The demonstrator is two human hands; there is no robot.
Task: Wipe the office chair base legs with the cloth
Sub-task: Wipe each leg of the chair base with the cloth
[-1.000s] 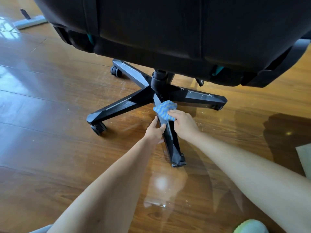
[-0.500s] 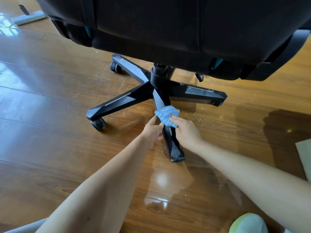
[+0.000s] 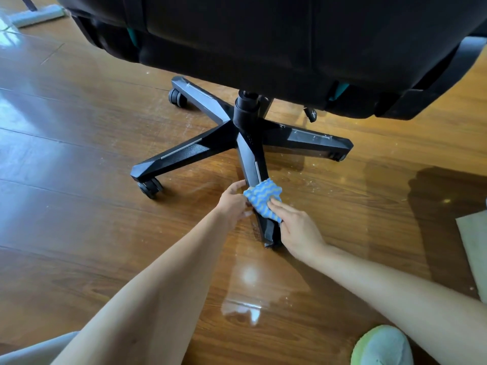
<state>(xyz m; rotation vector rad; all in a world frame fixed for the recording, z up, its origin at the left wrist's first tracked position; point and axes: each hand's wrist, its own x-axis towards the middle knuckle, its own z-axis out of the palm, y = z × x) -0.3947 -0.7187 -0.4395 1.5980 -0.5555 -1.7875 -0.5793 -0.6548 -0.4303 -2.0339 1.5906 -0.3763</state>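
Observation:
The black office chair base point(image 3: 245, 119) spreads its legs over the wooden floor under the dark seat point(image 3: 263, 35). The near leg point(image 3: 251, 164) points toward me. A blue cloth with yellow wavy stripes point(image 3: 262, 197) is pressed onto the middle of that leg by my right hand point(image 3: 297, 230). My left hand point(image 3: 233, 200) grips the left side of the same leg beside the cloth. The leg's outer tip point(image 3: 271, 239) shows between my hands.
Castors sit under the left leg point(image 3: 150, 188) and far-left leg point(image 3: 176, 97). A pale mat edge point(image 3: 474, 246) lies at the right. A flat mop head point(image 3: 37, 15) rests at the top left. A light green shoe point(image 3: 382, 346) is at the bottom right.
The cloth and my right hand have slid down the near leg, from near the hub toward its outer end. My left hand stayed on the leg's left side.

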